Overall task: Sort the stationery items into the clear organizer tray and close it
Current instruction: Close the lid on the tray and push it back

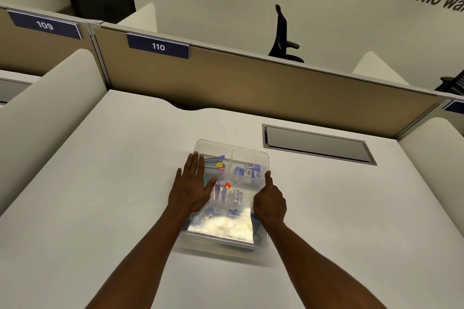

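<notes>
The clear organizer tray (251,155) lies in the middle of the white desk with its transparent lid on top. Through the lid I see coloured markers (218,163) at the far left, small blue packets (247,170) at the far right, and white packets (236,196) in the middle. My left hand (192,187) lies flat on the lid's left side, fingers straight. My right hand (270,202) rests at the tray's right edge, thumb stretched along the rim, fingers curled down over the side. Glare hides the near compartments.
A recessed grey cable hatch (317,144) sits in the desk to the right of the tray. A tan partition (251,83) with a label reading 110 bounds the desk's far side. Rounded white dividers (45,98) flank the desk left and right.
</notes>
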Available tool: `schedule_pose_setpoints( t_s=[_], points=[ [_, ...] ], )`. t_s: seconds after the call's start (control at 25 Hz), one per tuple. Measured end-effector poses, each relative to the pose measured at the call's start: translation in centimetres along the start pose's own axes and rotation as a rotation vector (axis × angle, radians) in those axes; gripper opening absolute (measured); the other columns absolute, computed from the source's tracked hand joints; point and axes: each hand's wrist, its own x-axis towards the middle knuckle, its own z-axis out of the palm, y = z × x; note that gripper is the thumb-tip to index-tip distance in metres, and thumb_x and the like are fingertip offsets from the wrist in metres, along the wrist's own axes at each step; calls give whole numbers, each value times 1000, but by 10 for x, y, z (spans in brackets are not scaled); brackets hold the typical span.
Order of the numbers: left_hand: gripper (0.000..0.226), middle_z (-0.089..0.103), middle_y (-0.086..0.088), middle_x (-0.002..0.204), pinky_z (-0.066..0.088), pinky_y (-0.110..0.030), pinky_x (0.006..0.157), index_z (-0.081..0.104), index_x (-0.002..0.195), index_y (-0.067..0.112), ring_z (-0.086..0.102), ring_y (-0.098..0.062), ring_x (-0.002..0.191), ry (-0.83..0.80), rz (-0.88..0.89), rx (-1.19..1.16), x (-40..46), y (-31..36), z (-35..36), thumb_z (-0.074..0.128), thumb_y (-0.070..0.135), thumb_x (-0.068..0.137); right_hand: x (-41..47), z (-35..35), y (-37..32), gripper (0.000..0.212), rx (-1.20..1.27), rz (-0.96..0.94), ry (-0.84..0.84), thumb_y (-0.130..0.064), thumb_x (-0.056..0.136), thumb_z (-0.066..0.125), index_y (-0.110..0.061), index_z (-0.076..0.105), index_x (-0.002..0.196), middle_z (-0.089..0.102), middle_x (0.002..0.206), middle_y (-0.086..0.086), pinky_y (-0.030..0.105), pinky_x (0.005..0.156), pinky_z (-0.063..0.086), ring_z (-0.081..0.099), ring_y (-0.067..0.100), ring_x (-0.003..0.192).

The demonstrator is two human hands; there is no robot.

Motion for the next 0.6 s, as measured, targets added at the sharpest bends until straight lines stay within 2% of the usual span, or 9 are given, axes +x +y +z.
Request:
schedule_pose_setpoints(
  t_s=[0.08, 0.2, 0.32, 0.4, 0.6],
  points=[
    [93, 0, -7, 165, 19, -45, 122, -2, 155, 13, 3, -21, 153, 15, -9, -24, 0, 2, -2, 10, 75, 87, 3, -1, 2, 54, -3, -5, 35, -30, 101, 43, -26, 28, 154, 68, 105, 2, 30, 67, 54, 62, 17, 76],
    [88, 16, -11, 163, 25, -46, 119, 10, 155, 9, 19, -27, 149, 11, -31, -24, 6, 7, -10, 32, 64, 90, 4, 3, 7, 48, -36, -23, 115, -37, 104, 35, -25, 35, 151, 71, 99, 1, 26, 59, 48, 55, 13, 66],
    [82, 32, -11, 153, 38, -44, 105, 21, 153, 9, 37, -30, 133, 26, -79, 78, 24, 16, -23, 30, 65, 93, 5, 9, 8, 52, -49, -40, 164, -46, 103, 31, -25, 37, 149, 70, 89, -2, 18, 47, 33, 49, 10, 60],
    [83, 35, -10, 148, 41, -41, 97, 23, 151, 8, 41, -28, 124, 19, -104, 103, 38, 18, -29, 28, 66, 93, 7, 11, 8, 52, -52, -42, 188, -48, 102, 31, -26, 39, 148, 63, 81, -6, 15, 44, 25, 44, 7, 56],
    [82, 37, -12, 142, 40, -39, 95, 25, 148, 6, 42, -26, 117, 28, -88, 123, 57, 17, -25, 29, 67, 93, 8, 12, 10, 53, -49, -45, 189, -49, 102, 32, -26, 38, 148, 71, 89, -1, 19, 47, 33, 51, 11, 59]
  ],
)
